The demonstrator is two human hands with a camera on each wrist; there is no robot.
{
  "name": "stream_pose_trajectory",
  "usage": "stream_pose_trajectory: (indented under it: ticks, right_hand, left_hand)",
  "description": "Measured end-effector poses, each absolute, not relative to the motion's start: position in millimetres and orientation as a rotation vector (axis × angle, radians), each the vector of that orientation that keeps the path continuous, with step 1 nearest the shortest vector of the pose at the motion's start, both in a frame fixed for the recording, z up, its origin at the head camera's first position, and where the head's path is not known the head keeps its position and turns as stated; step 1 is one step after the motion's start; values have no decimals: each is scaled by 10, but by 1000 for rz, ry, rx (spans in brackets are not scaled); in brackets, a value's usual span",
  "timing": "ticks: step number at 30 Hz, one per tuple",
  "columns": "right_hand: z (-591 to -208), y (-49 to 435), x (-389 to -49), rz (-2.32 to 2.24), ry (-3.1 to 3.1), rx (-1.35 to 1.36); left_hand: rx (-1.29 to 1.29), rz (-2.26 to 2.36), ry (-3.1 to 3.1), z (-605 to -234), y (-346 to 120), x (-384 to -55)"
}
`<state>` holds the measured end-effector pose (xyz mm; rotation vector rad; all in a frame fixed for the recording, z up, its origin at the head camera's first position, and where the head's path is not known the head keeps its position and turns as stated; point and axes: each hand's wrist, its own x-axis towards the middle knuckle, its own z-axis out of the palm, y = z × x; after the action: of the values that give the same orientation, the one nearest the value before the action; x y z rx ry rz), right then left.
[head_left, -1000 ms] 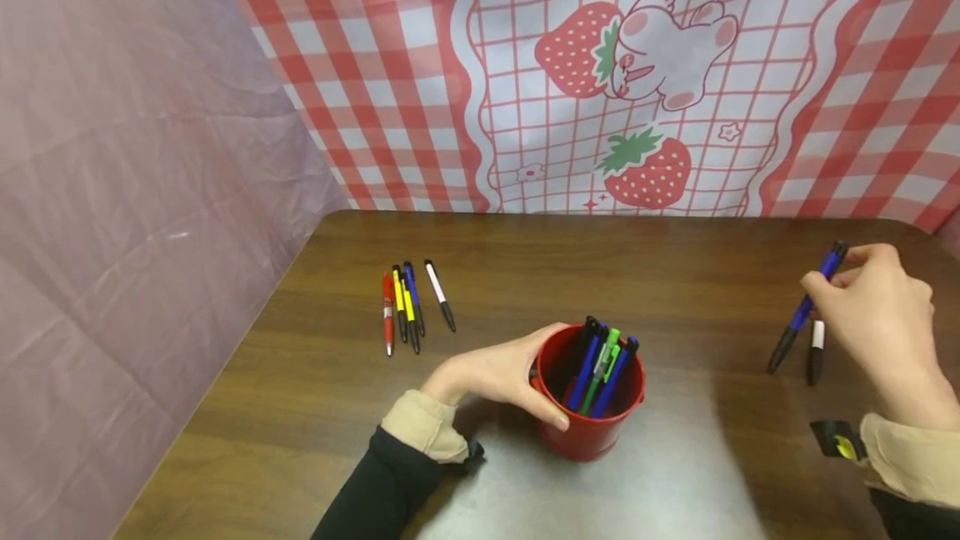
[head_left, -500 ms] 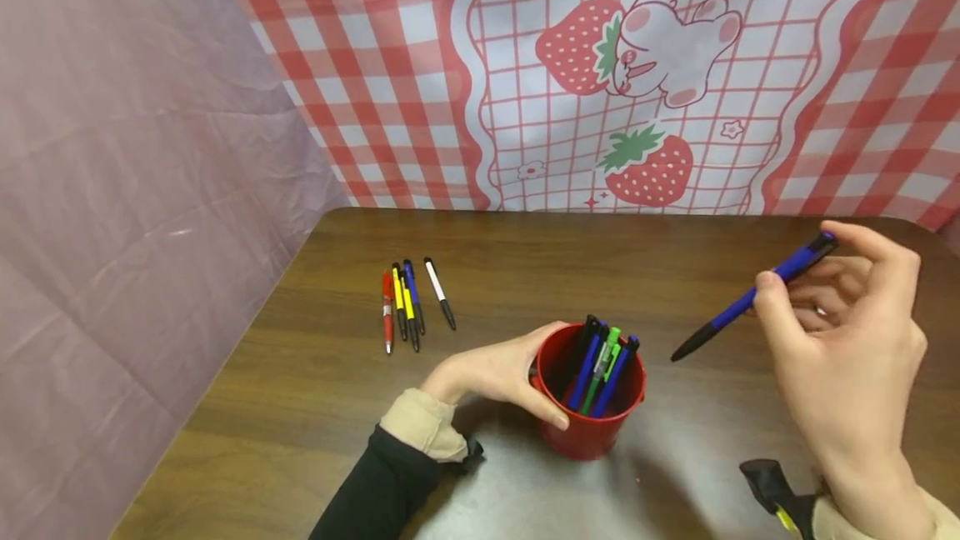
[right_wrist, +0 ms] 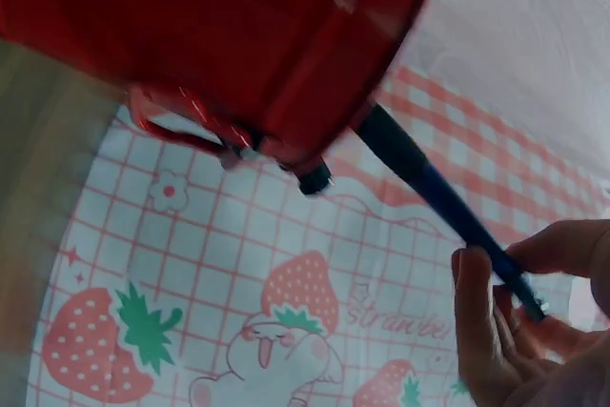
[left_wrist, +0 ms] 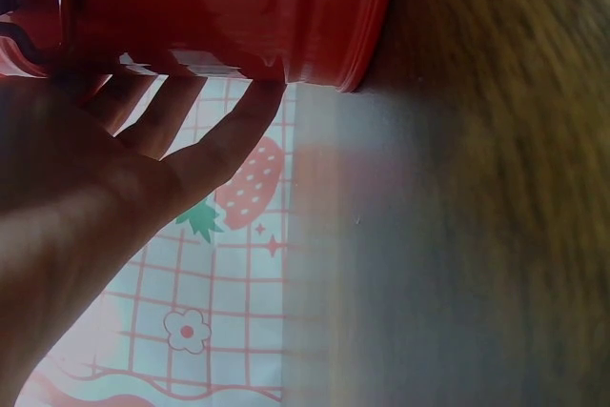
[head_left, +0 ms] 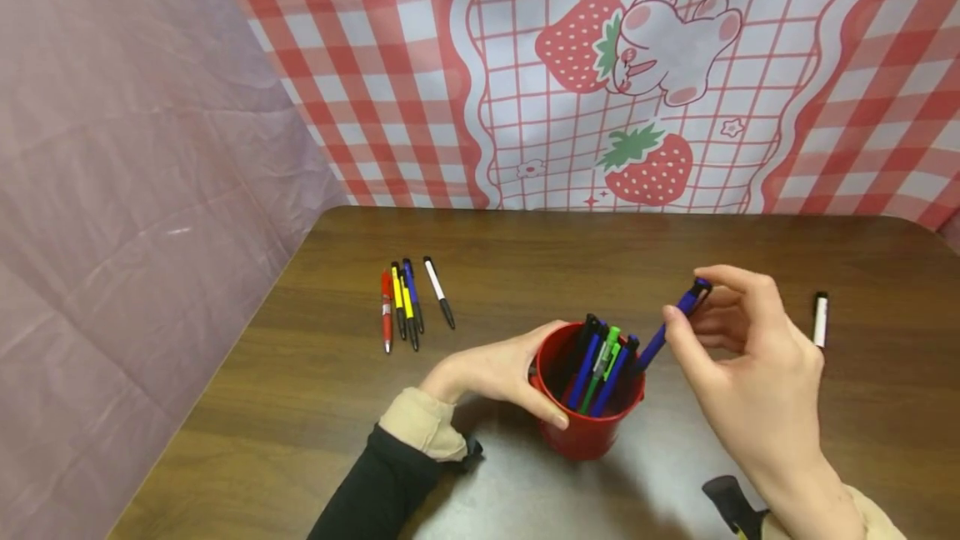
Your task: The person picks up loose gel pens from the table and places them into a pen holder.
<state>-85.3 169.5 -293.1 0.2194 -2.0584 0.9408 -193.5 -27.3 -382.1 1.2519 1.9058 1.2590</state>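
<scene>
My left hand (head_left: 498,373) grips the side of a red metal bucket (head_left: 579,438), thumb along the near side just below the rim. In the left wrist view its fingers (left_wrist: 224,140) reach behind the red wall. Inside the bucket lean several pens: blue ones, a green pen (head_left: 604,361) and black-topped ones. My right hand (head_left: 757,382) pinches a blue pen (head_left: 670,325) near its top, between thumb and fingers. That pen slants down to the left, its lower end at the bucket's right rim. The right wrist view shows the pen's dark grip (right_wrist: 393,143) right at the rim.
Left of the bucket lie a red pen (head_left: 386,312), yellow pens (head_left: 398,290), a blue pen (head_left: 413,294) and a white pen (head_left: 437,286). Another white pen (head_left: 821,319) lies beyond my right hand. A strawberry-patterned cloth (head_left: 540,132) hangs behind the wooden table (head_left: 300,407).
My right hand has carried the blue pen from the table's right side leftward to the bucket rim. The white pen at right has come into fuller view. My left hand and the bucket stay put.
</scene>
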Motion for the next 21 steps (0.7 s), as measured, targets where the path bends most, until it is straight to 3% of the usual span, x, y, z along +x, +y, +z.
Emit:
stream_pose_trajectory:
  ticks: [21]
  right_hand:
    - [-3205,1617,-969,564,-2485,75]
  left_hand:
    - [1251,1235,1925,-3806,-283,-1926]
